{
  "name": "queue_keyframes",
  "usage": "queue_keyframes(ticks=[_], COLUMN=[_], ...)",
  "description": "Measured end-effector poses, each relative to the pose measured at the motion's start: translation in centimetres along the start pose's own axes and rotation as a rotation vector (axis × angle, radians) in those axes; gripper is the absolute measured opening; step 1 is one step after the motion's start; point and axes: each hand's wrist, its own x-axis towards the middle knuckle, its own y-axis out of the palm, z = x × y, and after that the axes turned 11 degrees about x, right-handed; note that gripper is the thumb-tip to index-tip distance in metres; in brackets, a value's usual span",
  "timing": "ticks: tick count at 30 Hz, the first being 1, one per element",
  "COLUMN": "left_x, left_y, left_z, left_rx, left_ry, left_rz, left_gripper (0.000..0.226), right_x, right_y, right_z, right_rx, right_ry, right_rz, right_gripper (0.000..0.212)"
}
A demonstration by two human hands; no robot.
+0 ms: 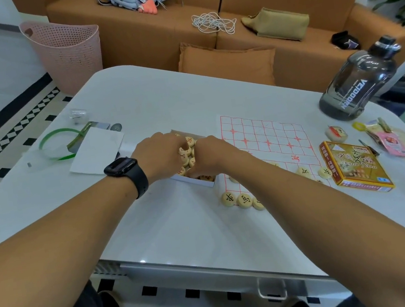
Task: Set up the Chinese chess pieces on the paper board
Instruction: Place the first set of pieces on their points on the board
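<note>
Hands [183,156] together — fingers down in tray [200,181].

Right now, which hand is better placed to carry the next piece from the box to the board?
Probably the right hand. Both hands are in the box, but the right lies on the side next to the board; the left hand would have to cross over it.

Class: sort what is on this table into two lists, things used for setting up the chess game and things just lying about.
For the job: paper board, box of pieces, placed pieces, left hand, right hand.

Lying about: water bottle, yellow chess carton, green ring, white paper.
</note>
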Motion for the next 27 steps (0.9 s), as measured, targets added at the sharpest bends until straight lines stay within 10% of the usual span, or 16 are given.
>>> queue_keyframes(ticks=[13, 27], left_x=[0.2, -1.3], left_y=[-0.5, 0.5], left_z=[-1.3, -6.9], left_rx=[-0.132, -0.184], left_ry=[-0.001, 0.379], left_rz=[-0.005, 0.000], left_gripper=[0.047, 0.053], right_x=[-3.7, -13.1], right_y=[-1.8, -3.1], right_z=[-2.0, -13.4], right_rx=[0.115, 0.115], right_ry=[-0.016, 0.109], right_rz=[-0.148, -0.257], right_gripper=[0.036, 0.041])
